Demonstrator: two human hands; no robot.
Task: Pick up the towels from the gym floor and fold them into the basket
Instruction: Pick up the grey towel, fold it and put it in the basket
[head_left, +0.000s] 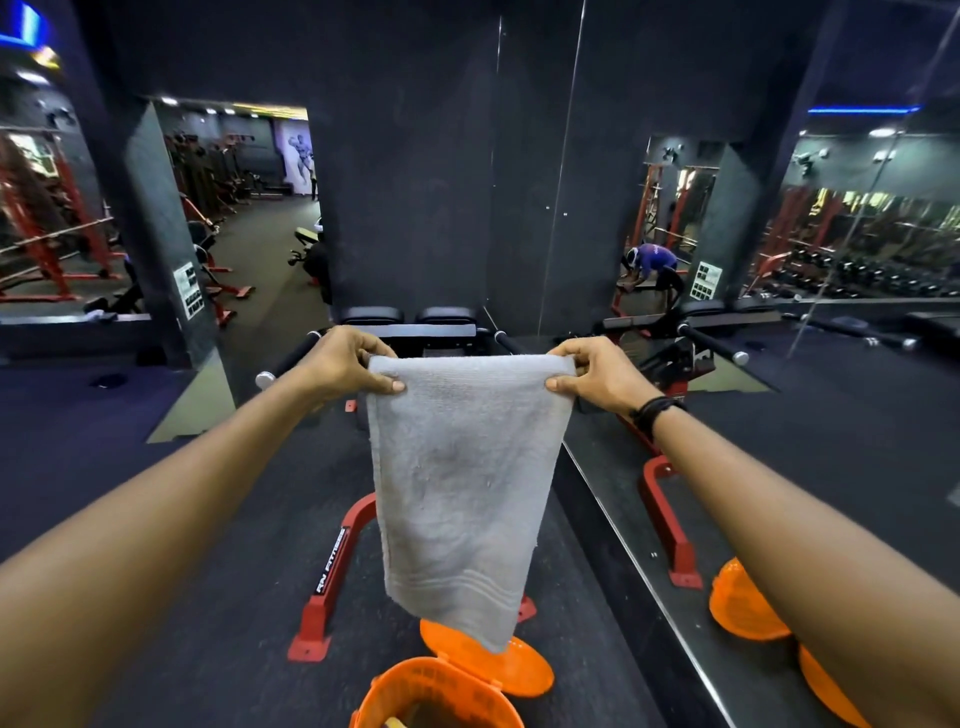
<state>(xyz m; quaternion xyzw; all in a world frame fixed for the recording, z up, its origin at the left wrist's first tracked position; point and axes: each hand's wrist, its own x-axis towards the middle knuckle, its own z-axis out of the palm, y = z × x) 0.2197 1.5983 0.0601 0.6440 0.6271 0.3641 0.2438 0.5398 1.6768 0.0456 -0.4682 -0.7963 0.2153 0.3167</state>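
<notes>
A grey towel hangs in front of me, folded lengthwise, its lower end dangling just above the orange basket. My left hand pinches the towel's top left corner and my right hand pinches the top right corner, both arms stretched forward at about the same height. The basket stands on the dark floor at the bottom centre, its orange lid flipped open behind it. Something yellowish shows inside the basket.
A red-framed gym machine with black pads and bar handles stands right behind the towel. A wall mirror on the right reflects the basket, the machine and a person. Dark rubber floor lies to the left; racks of red equipment fill the background.
</notes>
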